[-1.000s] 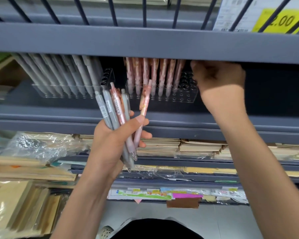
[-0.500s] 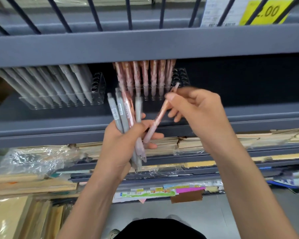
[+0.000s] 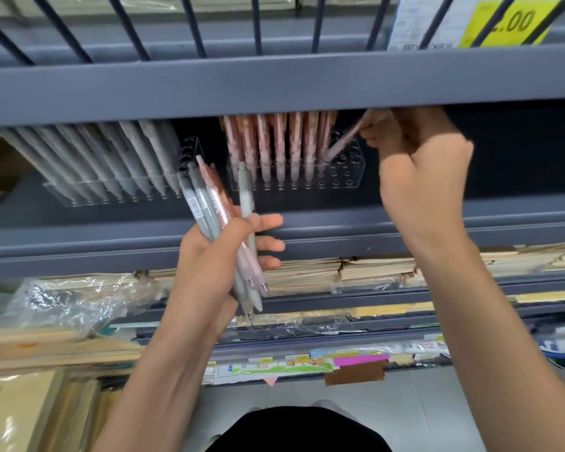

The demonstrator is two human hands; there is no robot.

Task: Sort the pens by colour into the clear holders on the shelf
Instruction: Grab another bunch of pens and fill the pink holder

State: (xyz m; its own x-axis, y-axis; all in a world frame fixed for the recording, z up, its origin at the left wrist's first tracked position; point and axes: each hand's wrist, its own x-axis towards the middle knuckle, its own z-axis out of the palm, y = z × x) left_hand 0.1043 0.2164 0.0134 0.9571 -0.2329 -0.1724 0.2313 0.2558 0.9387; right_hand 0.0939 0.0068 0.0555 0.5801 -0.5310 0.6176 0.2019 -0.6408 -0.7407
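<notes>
My left hand (image 3: 222, 256) grips a bunch of pens (image 3: 209, 203), several grey and one pink, tips pointing down, in front of the shelf. My right hand (image 3: 418, 164) pinches a single pink pen (image 3: 343, 141) by its upper end, and its tip sits at the holes of the clear holder (image 3: 343, 177) that carries a row of pink pens (image 3: 274, 145). To the left stands another clear holder (image 3: 59, 194) filled with grey pens (image 3: 105, 158). The pens' tops are hidden behind the shelf above.
A grey shelf edge (image 3: 274, 89) hangs low over the holders, with dark rails and a yellow price tag (image 3: 509, 24) above. Below are stacked notebooks (image 3: 340, 272), plastic wrap (image 3: 66, 301) and brown envelopes (image 3: 20, 402) at the lower left.
My right hand took a pink pen from the bunch in my left hand and carried it up and right to the pink holder. The left hand kept hold of the other pens.
</notes>
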